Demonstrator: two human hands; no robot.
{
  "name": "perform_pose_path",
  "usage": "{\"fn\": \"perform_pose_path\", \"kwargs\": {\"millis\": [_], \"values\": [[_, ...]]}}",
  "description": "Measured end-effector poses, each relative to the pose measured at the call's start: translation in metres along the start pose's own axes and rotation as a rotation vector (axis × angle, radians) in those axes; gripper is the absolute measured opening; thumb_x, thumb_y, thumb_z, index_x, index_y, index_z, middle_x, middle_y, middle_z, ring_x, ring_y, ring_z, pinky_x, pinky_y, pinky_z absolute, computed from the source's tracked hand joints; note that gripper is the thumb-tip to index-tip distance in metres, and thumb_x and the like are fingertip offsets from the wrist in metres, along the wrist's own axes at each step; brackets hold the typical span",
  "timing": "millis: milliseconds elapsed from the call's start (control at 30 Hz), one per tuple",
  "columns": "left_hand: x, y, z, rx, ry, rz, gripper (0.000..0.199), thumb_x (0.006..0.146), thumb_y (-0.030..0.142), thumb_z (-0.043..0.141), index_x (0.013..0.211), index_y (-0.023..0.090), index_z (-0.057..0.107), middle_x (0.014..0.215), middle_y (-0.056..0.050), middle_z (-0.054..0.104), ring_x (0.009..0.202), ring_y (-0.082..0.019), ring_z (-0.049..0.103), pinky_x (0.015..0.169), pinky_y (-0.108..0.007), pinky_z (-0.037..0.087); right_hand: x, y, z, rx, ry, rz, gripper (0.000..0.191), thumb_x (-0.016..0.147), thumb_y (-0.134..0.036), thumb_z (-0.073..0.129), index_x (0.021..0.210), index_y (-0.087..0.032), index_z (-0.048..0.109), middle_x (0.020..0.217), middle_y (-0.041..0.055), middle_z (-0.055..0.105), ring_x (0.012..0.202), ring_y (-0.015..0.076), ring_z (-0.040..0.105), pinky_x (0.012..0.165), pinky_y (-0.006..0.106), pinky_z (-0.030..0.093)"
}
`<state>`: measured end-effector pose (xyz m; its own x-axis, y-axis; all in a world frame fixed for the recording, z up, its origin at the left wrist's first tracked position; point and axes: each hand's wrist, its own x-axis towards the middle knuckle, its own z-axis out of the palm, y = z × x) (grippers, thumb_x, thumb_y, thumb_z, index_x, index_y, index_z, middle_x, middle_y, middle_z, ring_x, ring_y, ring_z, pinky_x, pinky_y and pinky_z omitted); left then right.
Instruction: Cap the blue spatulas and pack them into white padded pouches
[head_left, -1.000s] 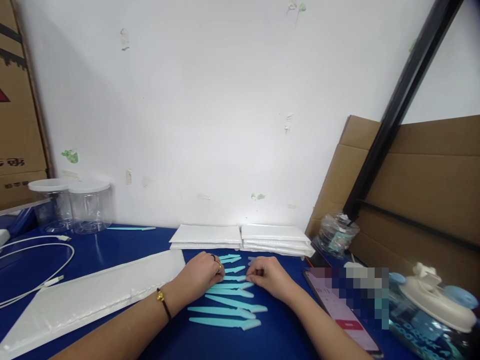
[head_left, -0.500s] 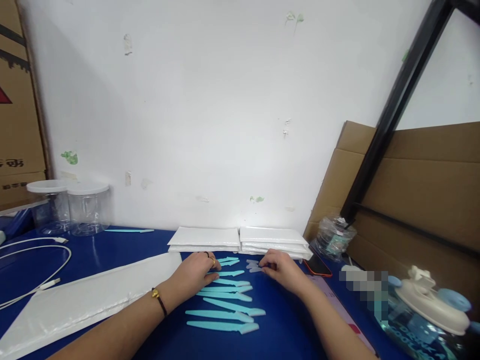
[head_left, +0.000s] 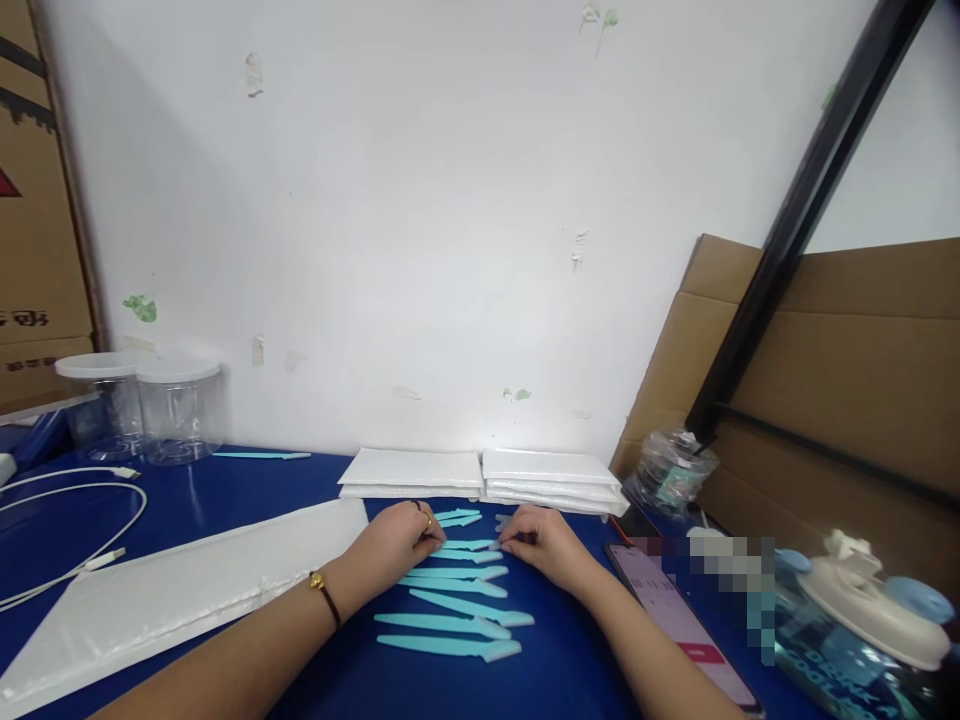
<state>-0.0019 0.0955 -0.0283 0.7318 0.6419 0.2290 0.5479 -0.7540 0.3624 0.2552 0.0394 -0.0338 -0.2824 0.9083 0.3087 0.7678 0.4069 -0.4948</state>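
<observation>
Several turquoise razor-like sticks (head_left: 450, 648) lie in a loose column on the blue table. My left hand (head_left: 405, 543) pinches the handle end of one turquoise stick (head_left: 466, 545) in the upper part of the column. At that stick's other end, my right hand (head_left: 536, 540) has its thumb and fingertips pressed together around a small translucent piece at the tip. A few small clear pieces (head_left: 502, 521) lie just behind my right fingers, partly hidden by them.
Two stacks of white padded envelopes (head_left: 412, 468) stand by the wall. At left are a long white envelope (head_left: 202, 590), a white cable (head_left: 142, 510) and lidded clear jars (head_left: 180, 415). A phone (head_left: 679, 630) and a large bottle (head_left: 862, 620) are at right.
My right hand has moved left and slightly toward me, from the clear pieces to the stick's tip. My left fingers have closed on the stick. The view has shifted slightly.
</observation>
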Motion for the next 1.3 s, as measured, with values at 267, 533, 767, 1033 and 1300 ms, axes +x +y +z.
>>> {"fn": "perform_pose_path", "kwargs": {"millis": [267,533,767,1033,1300], "values": [[-0.007,0.006,-0.009,-0.096,-0.042,0.082,0.023,0.082,0.030,0.053,0.097,0.025,0.069,0.096,-0.002,0.063,0.090,-0.016,0.057,0.079,-0.024,0.043,0.001,-0.004,0.007,0.032,0.011,0.008,0.014,0.077,-0.016,0.061,0.081,-0.023,0.073,0.081,0.0019,0.066,0.068,0.0133,0.059,0.061,0.022,0.043],[-0.004,0.003,-0.007,-0.226,-0.120,0.083,0.019,0.078,0.013,0.052,0.081,0.020,0.070,0.090,-0.001,0.063,0.088,-0.012,0.057,0.080,-0.021,0.043,0.000,0.010,0.017,0.246,0.015,0.180,0.013,0.071,-0.020,0.064,0.082,-0.017,0.070,0.068,0.0013,0.067,0.063,0.0137,0.061,0.058,0.022,0.046],[-0.007,0.008,-0.011,-0.182,-0.104,0.086,0.019,0.081,0.022,0.053,0.094,0.023,0.066,0.093,-0.001,0.061,0.083,-0.013,0.056,0.073,-0.022,0.044,-0.001,0.000,0.003,0.154,0.046,0.150,0.014,0.073,-0.019,0.062,0.084,-0.019,0.069,0.071,0.0010,0.066,0.062,0.0136,0.058,0.058,0.023,0.045],[-0.007,-0.004,-0.012,0.092,0.060,-0.019,0.023,0.084,0.028,0.052,0.102,0.024,0.065,0.098,-0.004,0.061,0.094,-0.020,0.054,0.082,-0.029,0.041,-0.001,0.007,-0.009,-0.118,0.066,0.061,0.020,0.076,-0.013,0.058,0.087,-0.022,0.071,0.085,0.0031,0.061,0.072,0.0152,0.057,0.067,0.025,0.043],[-0.002,-0.011,-0.001,0.030,0.062,0.009,0.019,0.084,0.022,0.051,0.088,0.025,0.069,0.091,0.000,0.065,0.087,-0.015,0.058,0.078,-0.024,0.042,0.002,-0.001,0.002,-0.021,0.075,0.085,0.016,0.074,-0.012,0.061,0.078,-0.022,0.072,0.078,0.0017,0.064,0.066,0.0139,0.057,0.062,0.023,0.042]]}}
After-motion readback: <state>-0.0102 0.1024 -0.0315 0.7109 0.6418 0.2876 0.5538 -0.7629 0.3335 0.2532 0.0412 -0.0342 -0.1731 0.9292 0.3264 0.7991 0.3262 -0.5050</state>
